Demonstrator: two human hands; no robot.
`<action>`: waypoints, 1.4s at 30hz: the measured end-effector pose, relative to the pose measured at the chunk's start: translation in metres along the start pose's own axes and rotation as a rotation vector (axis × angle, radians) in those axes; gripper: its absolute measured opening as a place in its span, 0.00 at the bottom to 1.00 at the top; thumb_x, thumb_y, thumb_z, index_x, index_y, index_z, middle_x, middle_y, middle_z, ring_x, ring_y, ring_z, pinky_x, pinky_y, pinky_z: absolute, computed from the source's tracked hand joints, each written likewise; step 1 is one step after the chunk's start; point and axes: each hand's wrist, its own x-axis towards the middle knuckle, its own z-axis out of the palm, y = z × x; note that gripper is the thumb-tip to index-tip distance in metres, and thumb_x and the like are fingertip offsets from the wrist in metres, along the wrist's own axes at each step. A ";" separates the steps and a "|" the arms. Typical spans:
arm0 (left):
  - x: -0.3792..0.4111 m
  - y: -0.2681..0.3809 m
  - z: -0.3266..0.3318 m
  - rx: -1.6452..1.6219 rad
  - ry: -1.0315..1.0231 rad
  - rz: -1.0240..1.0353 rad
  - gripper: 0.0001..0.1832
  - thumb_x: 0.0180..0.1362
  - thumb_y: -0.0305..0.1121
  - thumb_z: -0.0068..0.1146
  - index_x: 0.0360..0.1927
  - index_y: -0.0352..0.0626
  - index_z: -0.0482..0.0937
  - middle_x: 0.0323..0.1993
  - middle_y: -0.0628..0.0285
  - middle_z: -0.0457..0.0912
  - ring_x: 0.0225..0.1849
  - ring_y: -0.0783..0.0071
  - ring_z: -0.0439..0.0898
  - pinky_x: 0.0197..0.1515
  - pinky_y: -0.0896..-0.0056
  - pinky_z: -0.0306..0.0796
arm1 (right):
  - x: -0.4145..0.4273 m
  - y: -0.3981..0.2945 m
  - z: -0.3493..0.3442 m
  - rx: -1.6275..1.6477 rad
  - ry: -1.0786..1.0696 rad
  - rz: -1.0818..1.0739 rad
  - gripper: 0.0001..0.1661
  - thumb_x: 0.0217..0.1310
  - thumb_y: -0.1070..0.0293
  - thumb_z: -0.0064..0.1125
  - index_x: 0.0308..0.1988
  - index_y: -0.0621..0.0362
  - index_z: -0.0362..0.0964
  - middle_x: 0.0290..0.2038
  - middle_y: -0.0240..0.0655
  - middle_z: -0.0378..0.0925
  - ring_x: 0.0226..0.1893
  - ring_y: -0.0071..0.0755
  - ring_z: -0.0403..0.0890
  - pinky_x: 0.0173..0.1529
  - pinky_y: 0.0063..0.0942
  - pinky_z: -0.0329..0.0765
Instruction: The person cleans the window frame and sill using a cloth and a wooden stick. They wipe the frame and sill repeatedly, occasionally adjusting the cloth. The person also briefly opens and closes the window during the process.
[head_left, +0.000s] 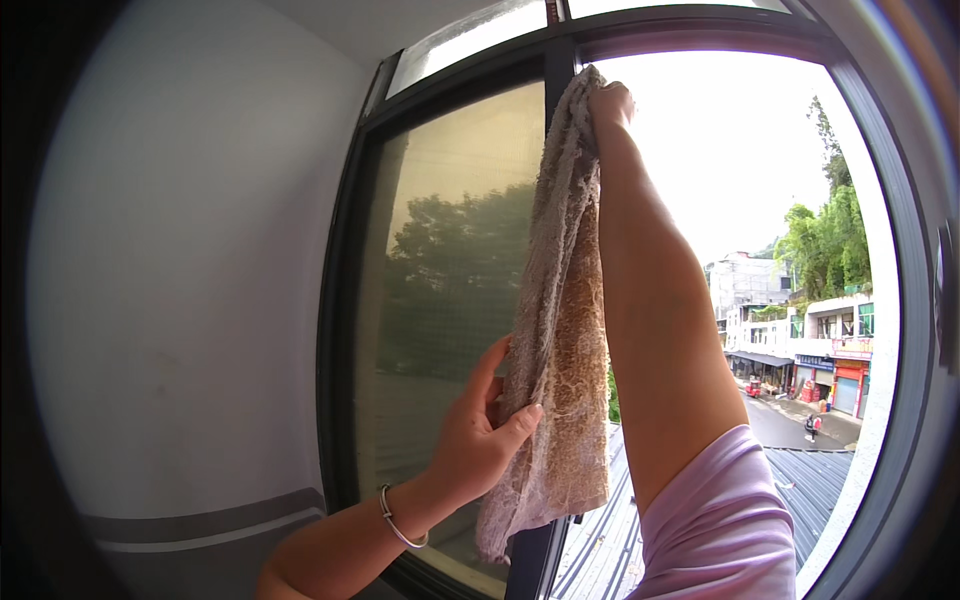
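Observation:
A long, worn terry cloth (566, 322), grey and brown with frayed threads, hangs down in front of the dark upright of a window frame (559, 82). Near the frame's top, my right hand (615, 105) grips the upper end of the cloth, its arm stretched up. Lower down, my left hand (487, 424) holds the cloth's left edge between thumb and fingers, a metal bangle (390, 517) on its wrist. Behind the cloth and to its left is a tinted glass pane (457, 262) with dark trees showing in it.
A pale wall (180, 262) with a dark band low down stands at the left. Right of the upright the window is open, over a corrugated metal roof (810, 480), a street (787, 424) and buildings. The outer frame (892, 172) curves along the right.

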 end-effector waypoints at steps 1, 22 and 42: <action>-0.004 -0.004 0.001 -0.009 0.006 0.004 0.36 0.60 0.26 0.54 0.69 0.39 0.49 0.47 0.56 0.75 0.47 0.75 0.76 0.49 0.71 0.71 | -0.002 0.008 -0.001 0.019 -0.007 -0.003 0.17 0.51 0.62 0.56 0.40 0.58 0.80 0.40 0.50 0.80 0.45 0.49 0.81 0.51 0.39 0.76; -0.197 -0.020 0.075 -0.599 -0.743 -0.329 0.23 0.55 0.18 0.54 0.56 0.39 0.74 0.33 0.62 0.72 0.33 0.76 0.72 0.37 0.76 0.67 | -0.239 0.334 -0.391 0.233 -0.301 0.468 0.11 0.61 0.65 0.53 0.37 0.62 0.75 0.30 0.38 0.80 0.29 0.30 0.80 0.31 0.30 0.77; -0.329 -0.056 0.090 -0.930 -0.453 -1.011 0.09 0.59 0.25 0.51 0.40 0.33 0.78 0.34 0.64 0.74 0.35 0.80 0.73 0.38 0.79 0.67 | -0.480 0.158 -0.606 -0.321 -0.013 0.683 0.09 0.63 0.66 0.57 0.39 0.60 0.71 0.24 0.23 0.67 0.18 0.09 0.61 0.17 0.10 0.53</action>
